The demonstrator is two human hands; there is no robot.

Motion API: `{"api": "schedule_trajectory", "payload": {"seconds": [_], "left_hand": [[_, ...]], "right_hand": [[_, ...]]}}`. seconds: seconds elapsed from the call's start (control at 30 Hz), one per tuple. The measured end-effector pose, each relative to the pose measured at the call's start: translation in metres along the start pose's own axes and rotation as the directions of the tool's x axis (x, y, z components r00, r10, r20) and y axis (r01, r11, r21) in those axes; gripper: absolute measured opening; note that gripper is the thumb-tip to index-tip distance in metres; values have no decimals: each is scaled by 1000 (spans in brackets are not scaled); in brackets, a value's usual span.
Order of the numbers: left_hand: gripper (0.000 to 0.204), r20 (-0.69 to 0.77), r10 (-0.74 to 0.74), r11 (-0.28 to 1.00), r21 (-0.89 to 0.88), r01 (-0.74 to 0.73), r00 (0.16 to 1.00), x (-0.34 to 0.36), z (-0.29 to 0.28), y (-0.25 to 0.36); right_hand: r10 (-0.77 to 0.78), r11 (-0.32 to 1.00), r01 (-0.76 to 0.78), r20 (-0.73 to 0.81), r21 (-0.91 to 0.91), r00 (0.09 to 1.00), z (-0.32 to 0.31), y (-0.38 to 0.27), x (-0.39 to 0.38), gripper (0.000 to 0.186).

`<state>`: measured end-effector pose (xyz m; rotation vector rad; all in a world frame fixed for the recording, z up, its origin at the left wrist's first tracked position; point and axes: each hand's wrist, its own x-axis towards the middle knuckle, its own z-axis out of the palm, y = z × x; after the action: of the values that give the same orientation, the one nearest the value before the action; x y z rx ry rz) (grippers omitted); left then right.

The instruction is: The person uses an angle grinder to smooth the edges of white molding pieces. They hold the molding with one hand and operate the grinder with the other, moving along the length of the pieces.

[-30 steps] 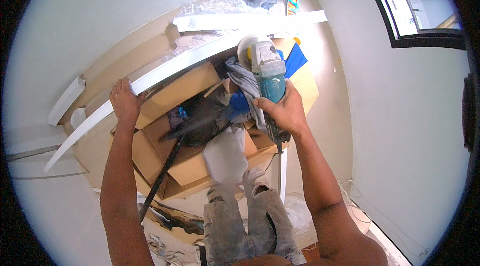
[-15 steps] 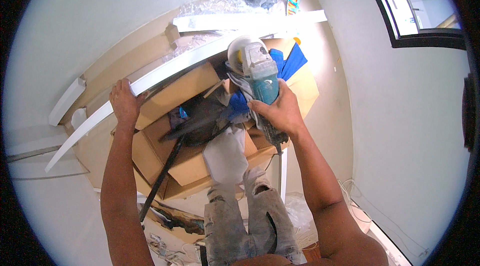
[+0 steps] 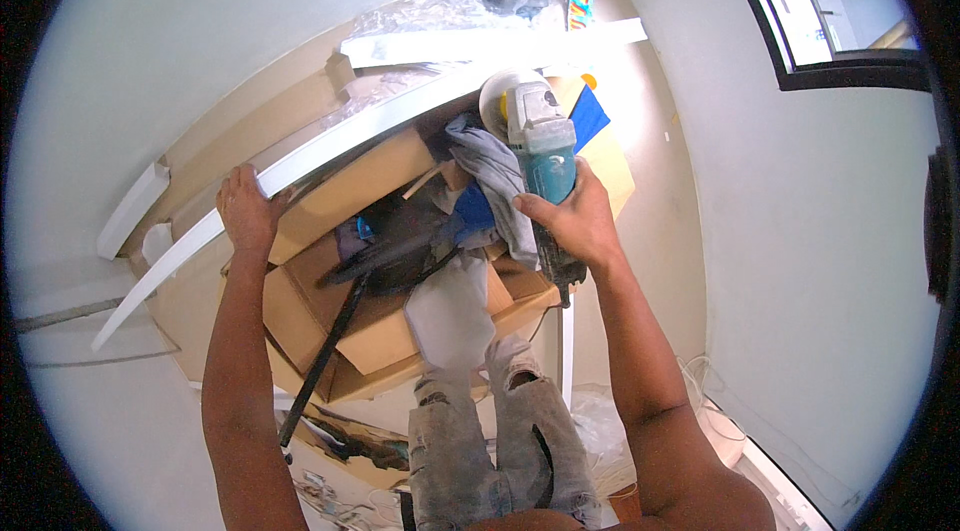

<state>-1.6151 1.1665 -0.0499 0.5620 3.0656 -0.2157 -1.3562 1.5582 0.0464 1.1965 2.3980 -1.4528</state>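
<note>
Shifted toward the cardboard box's [image 3: 375,343] right edge, the grinder [image 3: 545,153] is gripped by the right hand [image 3: 578,223], the strip [image 3: 345,138] by the left hand [image 3: 248,213].

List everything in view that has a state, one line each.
Left hand: closed on the white strip
Right hand: wrapped around the angle grinder
White strip: gripped, slanting
Angle grinder: held; running or not, cannot tell
Cardboard box: open, filled
Grey cloth: crumpled
Plastic wrap: crumpled
Jeans: torn, dusty

Grinder [image 3: 548,146] shifted right
Right hand [image 3: 585,226] moved with it; more grey cloth [image 3: 490,159] shows than half a second ago
</note>
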Motion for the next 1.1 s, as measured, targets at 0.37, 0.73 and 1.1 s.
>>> {"api": "schedule_trajectory", "payload": {"seconds": [0.37,0.73,1.1], "left_hand": [[70,-29,6,1000,2,-6,1000,-3,-3,3],[74,15,-7,1000,-20,7,1000,-5,-2,1],[67,18,-16,1000,-7,16,1000,-6,-7,5]], "right_hand": [[-35,997,32,39,74,999,4,-4,-2,64],[-29,998,27,50,55,998,4,7,4,71],[-29,1000,29,59,4,998,3,9,7,73]]}}
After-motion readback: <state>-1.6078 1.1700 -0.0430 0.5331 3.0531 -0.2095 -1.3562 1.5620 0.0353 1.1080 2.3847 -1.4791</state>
